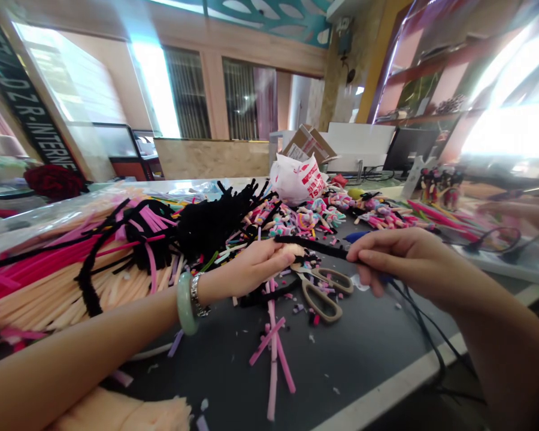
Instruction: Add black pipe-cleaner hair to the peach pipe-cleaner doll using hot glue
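From where I stand, both hands meet over the tabletop (363, 359) and share one black fuzzy strand (321, 243), which hangs just above it. The left hand (263, 263) has its thumb and fingers pressed together at the strand's near-nine-o'clock end, seemingly pinching a small peach piece (293, 248) there too, though the fingers hide much of that. The right hand (397, 254) pinches the other end between thumb and fingertips, with scarcely any gap, its lower fingers loosely curled. To manage this well, I judge, the left pinch should be firm and still while the right guides the strand with a light, even pull: enough to avoid slack, not so much that the soft pile slips or the small piece twists. Reading twelve o'clock as straight away from the worker, the strand's long axis runs from about half past nine to half past three, almost straight and dipping towards the right fingers; which end counts as its tip I cannot tell. From its middle, the scissors (321, 306) lie between five and six, close enough that a low sweep could snag their handles, and the white bag (295, 179) sits near twelve.
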The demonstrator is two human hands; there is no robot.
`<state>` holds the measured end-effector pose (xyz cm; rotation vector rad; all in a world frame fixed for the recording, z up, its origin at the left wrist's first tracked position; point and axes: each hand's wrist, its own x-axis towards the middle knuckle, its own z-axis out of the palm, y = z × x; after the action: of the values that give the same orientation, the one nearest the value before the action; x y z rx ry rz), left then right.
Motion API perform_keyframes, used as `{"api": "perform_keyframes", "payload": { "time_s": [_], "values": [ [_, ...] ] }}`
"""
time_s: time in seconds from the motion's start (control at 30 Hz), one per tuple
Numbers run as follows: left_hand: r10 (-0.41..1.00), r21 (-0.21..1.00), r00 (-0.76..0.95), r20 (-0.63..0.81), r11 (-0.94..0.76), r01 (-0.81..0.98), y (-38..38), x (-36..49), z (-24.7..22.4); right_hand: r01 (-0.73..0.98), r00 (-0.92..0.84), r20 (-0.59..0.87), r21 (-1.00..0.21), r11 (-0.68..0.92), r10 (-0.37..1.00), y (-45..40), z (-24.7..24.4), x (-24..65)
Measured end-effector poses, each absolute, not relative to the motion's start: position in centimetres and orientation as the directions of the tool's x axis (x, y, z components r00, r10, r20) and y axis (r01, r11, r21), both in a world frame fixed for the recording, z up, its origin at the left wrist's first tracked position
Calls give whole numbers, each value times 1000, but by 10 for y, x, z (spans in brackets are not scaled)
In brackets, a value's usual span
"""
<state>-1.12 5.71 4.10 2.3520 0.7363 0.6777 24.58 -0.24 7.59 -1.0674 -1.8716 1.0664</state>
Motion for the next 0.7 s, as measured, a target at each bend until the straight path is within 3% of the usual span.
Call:
{"api": "perform_keyframes", "payload": {
  "time_s": [0.23,0.5,0.7],
  "values": [
    [648,646,695,310,-681,346,61,-13,39,375,-422,132,-875,305,897,1,71,245],
    [668,613,685,291,-680,402,61,-13,39,355,-237,323,-849,391,916,1,68,235],
    [662,589,690,293,-694,415,62,-14,40,559,-92,353,-756,342,931,6,61,227]
  ]
}}
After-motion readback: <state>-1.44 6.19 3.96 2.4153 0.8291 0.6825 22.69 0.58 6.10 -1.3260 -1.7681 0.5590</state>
